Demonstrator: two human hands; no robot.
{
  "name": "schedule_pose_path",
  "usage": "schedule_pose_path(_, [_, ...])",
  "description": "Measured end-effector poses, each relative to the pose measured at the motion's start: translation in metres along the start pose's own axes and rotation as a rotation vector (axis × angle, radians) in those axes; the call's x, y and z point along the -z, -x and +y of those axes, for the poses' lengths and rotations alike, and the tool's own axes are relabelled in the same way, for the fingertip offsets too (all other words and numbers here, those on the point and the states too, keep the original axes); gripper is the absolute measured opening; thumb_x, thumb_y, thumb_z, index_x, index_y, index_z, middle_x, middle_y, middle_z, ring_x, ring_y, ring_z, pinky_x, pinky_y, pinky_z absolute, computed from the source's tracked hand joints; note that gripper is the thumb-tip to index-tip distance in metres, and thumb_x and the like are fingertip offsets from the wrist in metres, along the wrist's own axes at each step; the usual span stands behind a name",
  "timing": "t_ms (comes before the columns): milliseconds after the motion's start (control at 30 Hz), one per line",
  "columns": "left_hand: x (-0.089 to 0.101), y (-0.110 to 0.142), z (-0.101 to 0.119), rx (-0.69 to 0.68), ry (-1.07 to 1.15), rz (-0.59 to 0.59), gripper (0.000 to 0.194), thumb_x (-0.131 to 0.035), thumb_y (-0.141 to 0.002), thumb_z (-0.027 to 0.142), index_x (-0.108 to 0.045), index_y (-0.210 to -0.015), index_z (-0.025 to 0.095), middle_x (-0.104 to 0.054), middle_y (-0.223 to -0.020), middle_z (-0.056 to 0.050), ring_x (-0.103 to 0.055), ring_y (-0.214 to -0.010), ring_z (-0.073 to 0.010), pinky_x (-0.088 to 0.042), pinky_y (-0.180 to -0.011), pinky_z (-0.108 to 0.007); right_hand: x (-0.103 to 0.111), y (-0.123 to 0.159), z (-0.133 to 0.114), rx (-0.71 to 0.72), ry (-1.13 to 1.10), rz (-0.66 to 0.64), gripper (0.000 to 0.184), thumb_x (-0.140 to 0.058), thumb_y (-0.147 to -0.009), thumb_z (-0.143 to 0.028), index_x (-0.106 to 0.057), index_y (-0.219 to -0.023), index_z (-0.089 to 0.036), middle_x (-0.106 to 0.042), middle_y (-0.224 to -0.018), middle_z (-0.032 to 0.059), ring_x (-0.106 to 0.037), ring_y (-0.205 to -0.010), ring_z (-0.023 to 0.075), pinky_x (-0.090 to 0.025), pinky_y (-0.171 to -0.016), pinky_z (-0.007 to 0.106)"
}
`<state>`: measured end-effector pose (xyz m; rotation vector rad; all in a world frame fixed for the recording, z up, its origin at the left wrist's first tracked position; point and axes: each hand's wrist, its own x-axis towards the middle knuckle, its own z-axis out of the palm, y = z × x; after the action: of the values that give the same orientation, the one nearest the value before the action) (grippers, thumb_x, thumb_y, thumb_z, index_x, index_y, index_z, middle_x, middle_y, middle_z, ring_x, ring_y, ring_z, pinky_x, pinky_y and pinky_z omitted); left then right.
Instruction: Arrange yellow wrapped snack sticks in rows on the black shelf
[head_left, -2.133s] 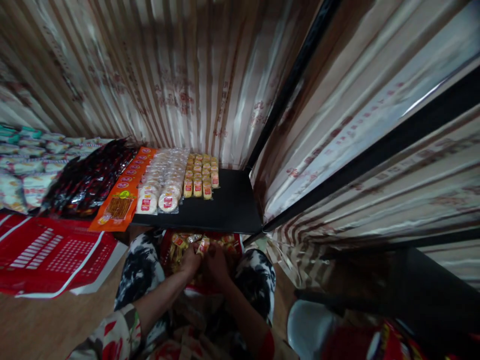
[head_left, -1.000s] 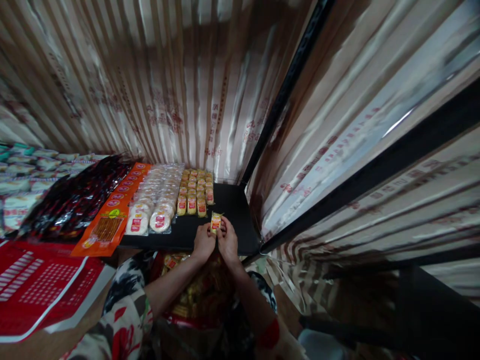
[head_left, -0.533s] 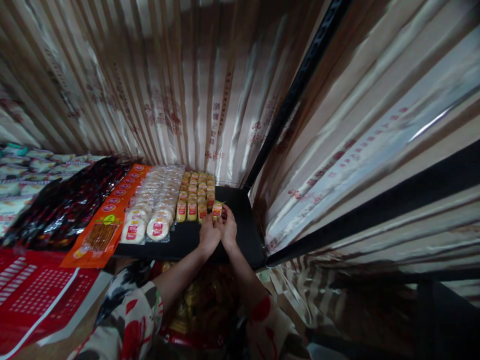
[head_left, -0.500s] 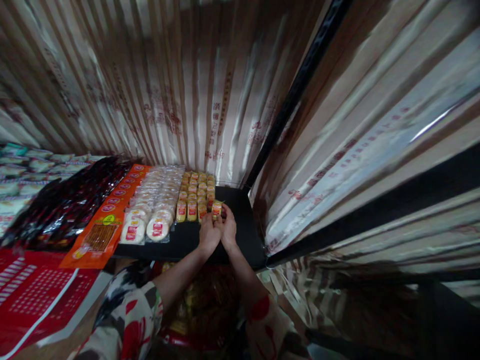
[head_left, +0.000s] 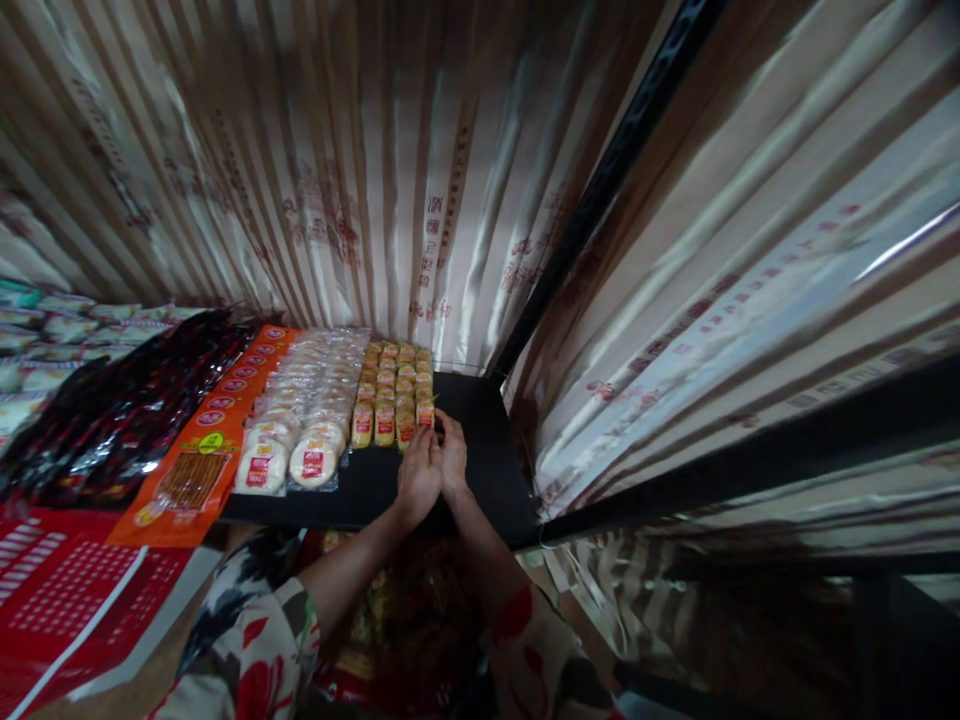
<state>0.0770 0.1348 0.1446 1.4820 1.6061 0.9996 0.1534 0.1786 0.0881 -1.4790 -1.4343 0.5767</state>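
My left hand (head_left: 420, 474) and my right hand (head_left: 452, 455) are close together at the front right corner of a block of small yellow snack packets (head_left: 385, 420) with red-and-white labels. Between my fingertips is one such yellow snack packet (head_left: 425, 411), upright at the right end of the front row. The fingers of my left hand cover its lower part, and those of my right hand curl along its right side. Both hands are closed round it. The other packets stand in tight rows on a black shelf (head_left: 480, 420).
Left of the yellow packets are rows of round white wrapped cakes (head_left: 313, 458), an orange snack bag (head_left: 196, 470), dark shiny packets (head_left: 112, 410) and pale packets (head_left: 67, 325). A red basket (head_left: 82, 590) is at lower left. Curtains (head_left: 360, 180) and a black post (head_left: 600, 190) bound the shelf.
Both hands have moved slightly left with the yellow packet. It has gone from a little right of the block to against the right end of its front row. The view has shifted slightly.
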Motion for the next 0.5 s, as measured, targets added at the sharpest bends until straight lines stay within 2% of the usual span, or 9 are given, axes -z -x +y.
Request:
schedule_pose_path(267, [-0.001, 0.000, 0.001, 0.014, -0.043, -0.057, 0.042, -0.036, -0.082, 0.015, -0.054, -0.120, 0.008, -0.045, -0.135, -0.013, -0.038, -0.127, -0.0192, -0.023, -0.111, -0.031, -0.001, 0.002, 0.005, 0.026, -0.022, -0.052, 0.049, -0.042, -0.072, -0.012, -0.053, -0.119, -0.020, -0.055, -0.110, 0.0082, -0.055, -0.097, 0.0182, -0.046, -0.088, 0.033])
schedule_pose_path(400, [0.001, 0.008, 0.004, 0.010, -0.076, -0.053, 0.043, -0.036, -0.083, 0.016, -0.052, -0.121, 0.006, -0.046, -0.133, -0.014, -0.039, -0.127, -0.0198, -0.025, -0.109, -0.031, 0.000, 0.008, 0.006, 0.058, -0.006, 0.011, 0.050, -0.042, -0.071, -0.011, -0.053, -0.119, -0.021, -0.053, -0.115, 0.0080, -0.051, -0.107, 0.0189, -0.041, -0.096, 0.035])
schedule_pose_path(500, [0.004, 0.018, 0.003, 0.008, -0.100, -0.067, 0.043, -0.034, -0.084, 0.017, -0.051, -0.122, 0.005, -0.046, -0.133, -0.015, -0.039, -0.126, -0.0199, -0.025, -0.109, -0.031, 0.000, 0.016, 0.009, 0.061, -0.032, 0.020, 0.052, -0.042, -0.070, -0.011, -0.052, -0.120, -0.021, -0.054, -0.116, 0.0085, -0.052, -0.105, 0.0183, -0.042, -0.094, 0.035])
